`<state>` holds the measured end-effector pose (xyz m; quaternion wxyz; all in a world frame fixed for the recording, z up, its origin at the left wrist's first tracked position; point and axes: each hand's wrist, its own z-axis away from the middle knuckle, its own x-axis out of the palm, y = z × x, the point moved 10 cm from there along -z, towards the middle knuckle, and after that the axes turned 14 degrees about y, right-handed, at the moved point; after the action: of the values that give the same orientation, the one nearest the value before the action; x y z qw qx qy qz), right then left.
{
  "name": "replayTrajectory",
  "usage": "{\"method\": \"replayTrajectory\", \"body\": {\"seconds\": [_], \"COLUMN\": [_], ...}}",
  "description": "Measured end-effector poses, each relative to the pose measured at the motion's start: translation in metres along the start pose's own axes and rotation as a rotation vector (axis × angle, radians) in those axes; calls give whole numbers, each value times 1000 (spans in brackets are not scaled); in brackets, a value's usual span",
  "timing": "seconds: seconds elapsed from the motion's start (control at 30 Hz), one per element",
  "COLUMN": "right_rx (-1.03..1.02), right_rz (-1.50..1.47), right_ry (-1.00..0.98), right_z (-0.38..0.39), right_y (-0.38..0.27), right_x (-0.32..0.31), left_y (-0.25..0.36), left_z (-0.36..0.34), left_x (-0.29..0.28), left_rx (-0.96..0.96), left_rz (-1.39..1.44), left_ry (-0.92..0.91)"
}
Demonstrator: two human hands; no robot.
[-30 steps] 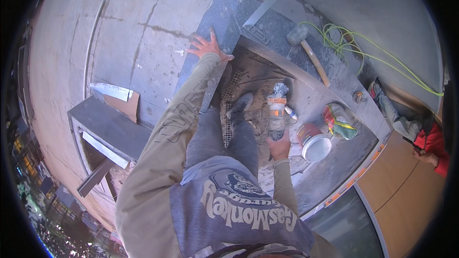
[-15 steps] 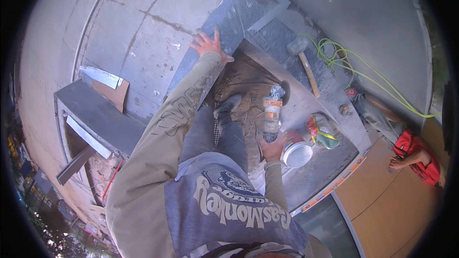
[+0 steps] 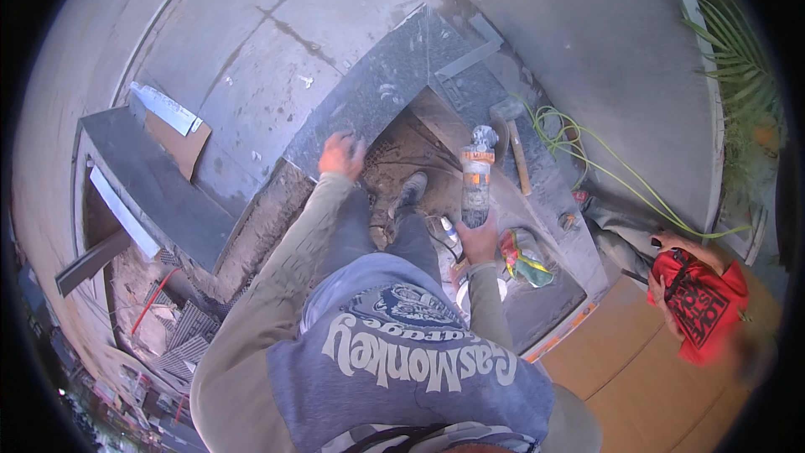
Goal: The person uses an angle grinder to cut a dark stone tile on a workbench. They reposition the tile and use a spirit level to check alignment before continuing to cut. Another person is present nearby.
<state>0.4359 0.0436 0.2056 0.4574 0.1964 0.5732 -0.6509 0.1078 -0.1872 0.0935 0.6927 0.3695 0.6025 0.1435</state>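
My right hand (image 3: 480,242) is closed around the rear of an angle grinder (image 3: 476,184), which is orange and dark and coated in dust. The grinder's head points away from me, its disc (image 3: 501,141) at the right side. My left hand (image 3: 342,156) is at the near edge of a dark stone slab (image 3: 369,101); its fingers are smeared by motion and look partly curled. A white bucket (image 3: 501,288) is partly hidden behind my right wrist. Beside it are a red, green and yellow plastic bag (image 3: 525,258) and a small white bottle (image 3: 450,228).
A mallet (image 3: 517,147) and a metal square (image 3: 470,59) lie on the slab's right arm. Green cable (image 3: 579,147) is looped beyond them. At the right a person in a red shirt (image 3: 698,304) is close by. A dark slab-topped block (image 3: 155,180) stands to the left.
My left hand has drawn back toward me along the slab, from spread flat to partly curled. The grinder has risen slightly in view. At the right, the person in red shows more fully.
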Motion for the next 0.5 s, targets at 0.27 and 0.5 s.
{"method": "replayTrajectory", "body": {"seconds": [0.27, 0.5], "right_rx": [-220, -312], "right_rz": [112, 72], "right_ry": [-55, -100], "right_z": [-26, -20], "right_y": [43, 85], "right_x": [-46, -91], "left_y": [-144, -220], "left_z": [249, 547], "left_x": [-96, -81], "left_rx": [-368, -993], "left_rz": [-312, -540], "left_ry": [-2, -456]}}
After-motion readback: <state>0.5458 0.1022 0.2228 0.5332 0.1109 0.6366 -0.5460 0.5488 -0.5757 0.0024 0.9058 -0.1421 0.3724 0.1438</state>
